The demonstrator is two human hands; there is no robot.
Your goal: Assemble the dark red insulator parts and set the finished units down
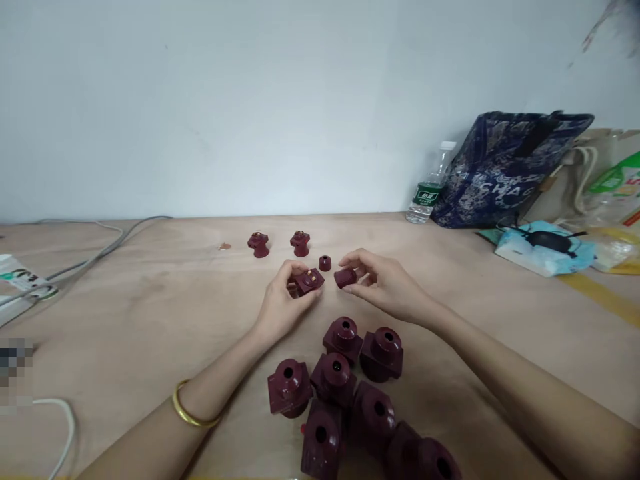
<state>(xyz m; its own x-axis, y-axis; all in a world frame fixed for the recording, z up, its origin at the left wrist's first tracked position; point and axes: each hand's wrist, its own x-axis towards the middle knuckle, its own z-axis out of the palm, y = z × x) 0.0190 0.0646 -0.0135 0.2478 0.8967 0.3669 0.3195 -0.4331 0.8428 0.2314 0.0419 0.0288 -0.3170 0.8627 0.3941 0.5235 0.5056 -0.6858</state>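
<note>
My left hand (pixel 287 298) grips a dark red plastic socket base (pixel 311 281) by its sides, its brass contacts facing up. Close to its right, my right hand (pixel 373 283) pinches a dark red round cap (pixel 345 277) between thumb and fingers. The two parts are apart. Just behind them a smaller dark red cap (pixel 325 263) stands on the table, a hole in its top. Farther back stand two similar pieces with brass on top, a left socket base (pixel 259 244) and a right socket base (pixel 301 243).
Several assembled dark red sockets (pixel 334 379) cluster at the near middle. A water bottle (pixel 430 187) and a dark patterned bag (pixel 505 170) stand by the wall at right, near a blue tissue pack (pixel 545 250). Grey cables (pixel 117 243) run along the left of the table.
</note>
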